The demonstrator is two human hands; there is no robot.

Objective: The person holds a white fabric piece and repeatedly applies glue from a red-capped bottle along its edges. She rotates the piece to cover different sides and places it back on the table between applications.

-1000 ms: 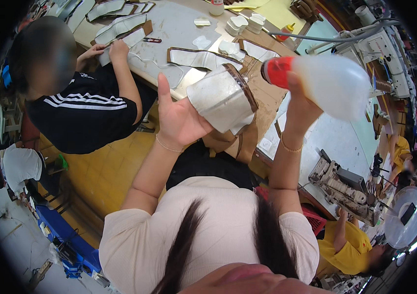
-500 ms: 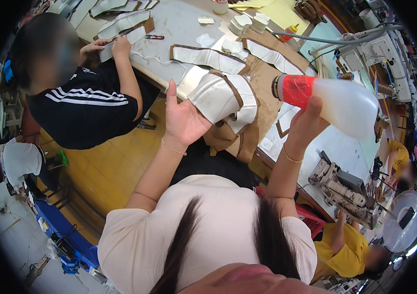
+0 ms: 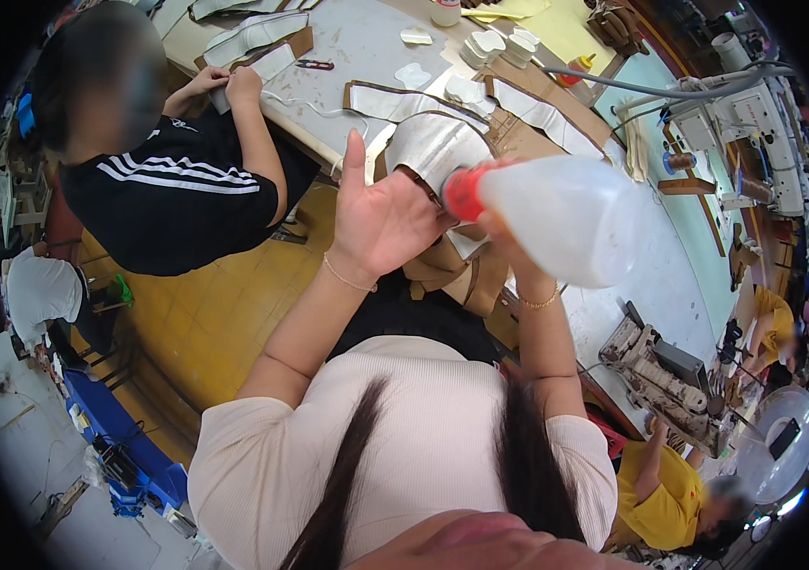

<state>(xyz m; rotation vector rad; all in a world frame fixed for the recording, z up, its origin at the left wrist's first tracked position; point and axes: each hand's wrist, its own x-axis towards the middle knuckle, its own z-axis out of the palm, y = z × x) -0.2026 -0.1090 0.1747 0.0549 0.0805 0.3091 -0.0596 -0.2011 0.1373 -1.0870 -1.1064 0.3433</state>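
Observation:
My right hand (image 3: 511,242) is wrapped round a translucent white squeeze bottle (image 3: 575,214) with a red neck band. The bottle is tilted, its neck end pointing left at the near edge of a curved, white-lined brown piece (image 3: 435,147). Whether the tip touches the piece, I cannot tell. Palm up and thumb raised apart, my left hand (image 3: 376,218) supports that piece on its fingers, which are mostly hidden beneath it. More brown material (image 3: 447,271) hangs below the piece, over my lap.
Long white-lined brown strips (image 3: 409,103), stacked white pieces (image 3: 482,47) and a yellow bottle (image 3: 575,69) lie on the table (image 3: 366,43). A person in black (image 3: 177,195) works at the left. Sewing machines (image 3: 742,119) stand at the right, with a person in yellow (image 3: 666,494) at lower right.
My right hand has swung the bottle left and down, bringing its neck from the right to the white-lined piece. My left hand has shifted slightly right, and the piece has turned.

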